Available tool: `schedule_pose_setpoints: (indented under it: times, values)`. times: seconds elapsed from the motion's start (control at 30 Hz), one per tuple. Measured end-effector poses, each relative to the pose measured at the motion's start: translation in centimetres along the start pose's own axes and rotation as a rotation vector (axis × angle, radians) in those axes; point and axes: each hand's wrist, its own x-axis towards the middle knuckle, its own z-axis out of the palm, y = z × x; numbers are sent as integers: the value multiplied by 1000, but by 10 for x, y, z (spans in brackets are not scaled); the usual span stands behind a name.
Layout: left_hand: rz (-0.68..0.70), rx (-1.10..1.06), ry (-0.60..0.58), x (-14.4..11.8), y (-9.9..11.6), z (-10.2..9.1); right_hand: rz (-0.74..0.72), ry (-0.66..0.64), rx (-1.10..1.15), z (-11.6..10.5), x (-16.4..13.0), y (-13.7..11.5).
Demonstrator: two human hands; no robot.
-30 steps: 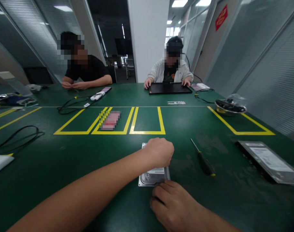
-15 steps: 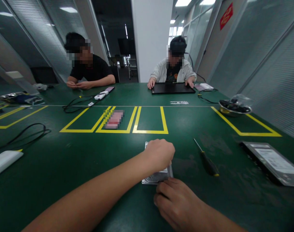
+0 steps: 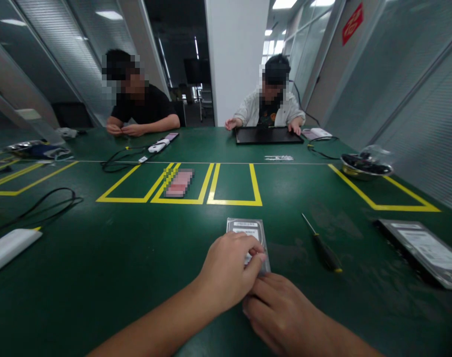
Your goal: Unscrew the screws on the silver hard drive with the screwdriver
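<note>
A silver hard drive (image 3: 246, 229) lies flat on the green table (image 3: 136, 258) just in front of me, its white label facing up. My left hand (image 3: 229, 270) rests over its near end, fingers curled on the top. My right hand (image 3: 281, 310) sits against the drive's near edge, fingertips meeting those of the left hand. Whether either hand really grips the drive is hidden by the fingers. A screwdriver (image 3: 322, 246) with a black handle and yellow tip lies on the table to the right of the drive, untouched.
A second hard drive (image 3: 422, 250) lies at the right edge. A metal bowl (image 3: 365, 166) stands far right. Yellow tape boxes (image 3: 235, 186) mark the middle. Black cables (image 3: 43, 206) and a white object (image 3: 10, 245) lie left. Two other people sit across the table, one at a black tray (image 3: 268, 135).
My left hand has slid back toward me from the far part of the drive to its near end, uncovering the label. The right hand stays at the near edge. The view shifted slightly.
</note>
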Motion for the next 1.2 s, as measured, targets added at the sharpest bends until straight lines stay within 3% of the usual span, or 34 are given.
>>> schedule_pose_setpoints:
  times: [0.1, 0.3, 0.47, 0.63, 0.73, 0.93, 1.2]
  values:
    - [53, 37, 29, -4, -9, 9, -2, 27, -8, -6, 1, 1]
    - [250, 130, -74, -13, -22, 17, 21, 90, -36, -16, 1, 8]
    - [253, 172, -118, -19, -17, 15, 205, 131, -222, -20, -1, 26]
    - [267, 216, -137, -23, -17, 18, 571, -61, -625, -34, -6, 50]
    - [257, 264, -139, -25, -18, 20, 724, -204, -721, -46, -9, 61]
    - [247, 295, -144, -26, -17, 21, 987, -400, -732, -59, -16, 71]
    - [229, 305, -158, -27, -17, 19, 1157, -558, -553, -67, -20, 76]
